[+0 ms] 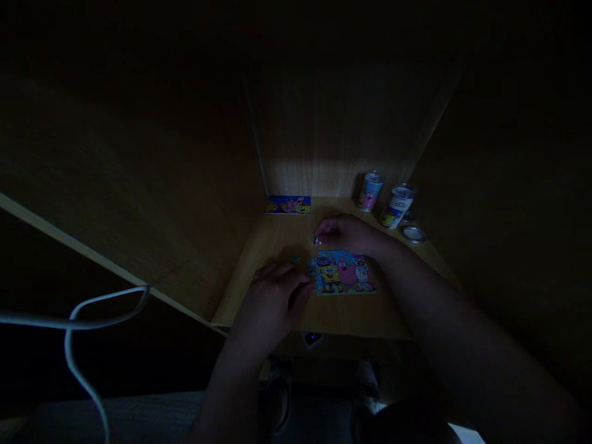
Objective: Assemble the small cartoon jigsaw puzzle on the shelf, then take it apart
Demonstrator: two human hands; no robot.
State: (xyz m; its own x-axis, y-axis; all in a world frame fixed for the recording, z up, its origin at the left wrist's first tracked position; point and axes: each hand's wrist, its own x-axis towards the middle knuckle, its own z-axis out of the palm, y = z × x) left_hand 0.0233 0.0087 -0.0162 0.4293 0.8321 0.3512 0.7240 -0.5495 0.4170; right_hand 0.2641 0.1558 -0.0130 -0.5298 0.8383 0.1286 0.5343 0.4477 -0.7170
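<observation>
Cardboard jigsaw puzzle (345,272), flat and glossy, right hand (346,235) pinching a small piece (317,242) just above it, left hand (272,297) curled beside it, grip unclear

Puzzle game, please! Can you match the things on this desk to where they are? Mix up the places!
Things:
1. right hand
2. puzzle
3. picture card
4. two cans

Places:
A. back right corner
B. against the back wall, left of the cans
C. beside the left hand
D. just beyond the puzzle's far edge

Pairs: 1-D, 2-C, 3-B, 4-A
</observation>
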